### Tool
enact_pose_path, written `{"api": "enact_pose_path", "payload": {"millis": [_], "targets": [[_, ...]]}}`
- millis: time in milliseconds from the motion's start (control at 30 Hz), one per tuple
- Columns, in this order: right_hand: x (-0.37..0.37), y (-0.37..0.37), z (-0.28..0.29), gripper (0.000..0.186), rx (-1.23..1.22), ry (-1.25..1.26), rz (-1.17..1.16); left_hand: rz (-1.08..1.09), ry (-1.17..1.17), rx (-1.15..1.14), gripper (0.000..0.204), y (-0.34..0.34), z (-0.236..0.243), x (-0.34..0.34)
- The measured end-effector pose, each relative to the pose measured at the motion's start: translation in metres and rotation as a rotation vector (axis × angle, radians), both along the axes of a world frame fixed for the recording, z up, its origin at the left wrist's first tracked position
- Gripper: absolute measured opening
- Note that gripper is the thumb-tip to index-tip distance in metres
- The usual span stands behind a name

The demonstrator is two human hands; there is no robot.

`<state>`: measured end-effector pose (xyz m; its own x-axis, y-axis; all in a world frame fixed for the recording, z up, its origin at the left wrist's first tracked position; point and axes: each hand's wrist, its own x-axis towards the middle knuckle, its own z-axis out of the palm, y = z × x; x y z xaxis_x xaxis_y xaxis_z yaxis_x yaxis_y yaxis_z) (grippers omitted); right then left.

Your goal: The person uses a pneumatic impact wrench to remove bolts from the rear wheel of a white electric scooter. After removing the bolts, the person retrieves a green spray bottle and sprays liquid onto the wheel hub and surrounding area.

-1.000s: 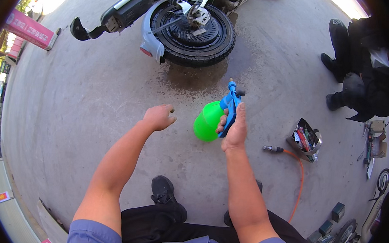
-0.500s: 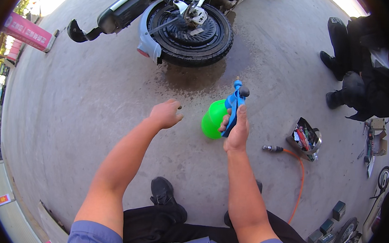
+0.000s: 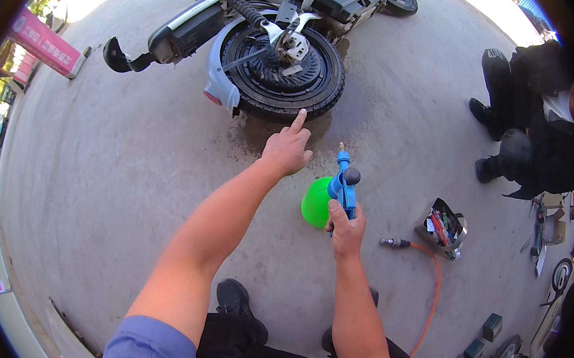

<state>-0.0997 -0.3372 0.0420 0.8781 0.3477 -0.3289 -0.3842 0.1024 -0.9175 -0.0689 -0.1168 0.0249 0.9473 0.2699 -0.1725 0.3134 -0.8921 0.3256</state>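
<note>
My right hand (image 3: pixel 347 233) is wrapped round the blue trigger handle of a pump spray bottle (image 3: pixel 314 205) with a bright green body. Its brass nozzle tip faces away from me, towards the wheel. My left hand (image 3: pixel 287 150) is empty, its index finger stretched out at the lower edge of a black tyre (image 3: pixel 325 102); whether the fingertip touches the rubber I cannot tell. That wheel belongs to a white and black electric scooter (image 3: pixel 342 3) lying on its side, with a grey mudguard (image 3: pixel 222 81) beside the tyre. Wet concrete shows under the wheel.
To the right, a bag of tools (image 3: pixel 444 228) stands near an orange air hose (image 3: pixel 435 282) with a metal coupling. A person in dark clothes (image 3: pixel 534 123) crouches at the far right. Several dark battery blocks (image 3: pixel 491 326) lie lower right; a pink sign box (image 3: pixel 47 42) is far left.
My left hand has moved forward and right to the tyre, its index finger now extended. The spray bottle in my right hand has come slightly nearer to me. The view has shifted a little.
</note>
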Motion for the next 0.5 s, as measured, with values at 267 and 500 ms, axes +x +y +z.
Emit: {"api": "enact_pose_path", "payload": {"millis": [267,500], "targets": [[0.002,-0.007,0.001,0.027,0.041,0.052,-0.005,-0.022,0.196,0.123,0.032,0.003,-0.003,0.007],[0.014,0.002,0.001,0.027,0.053,0.073,0.009,0.037,0.204,0.111,0.026,0.01,0.008,0.002]]}}
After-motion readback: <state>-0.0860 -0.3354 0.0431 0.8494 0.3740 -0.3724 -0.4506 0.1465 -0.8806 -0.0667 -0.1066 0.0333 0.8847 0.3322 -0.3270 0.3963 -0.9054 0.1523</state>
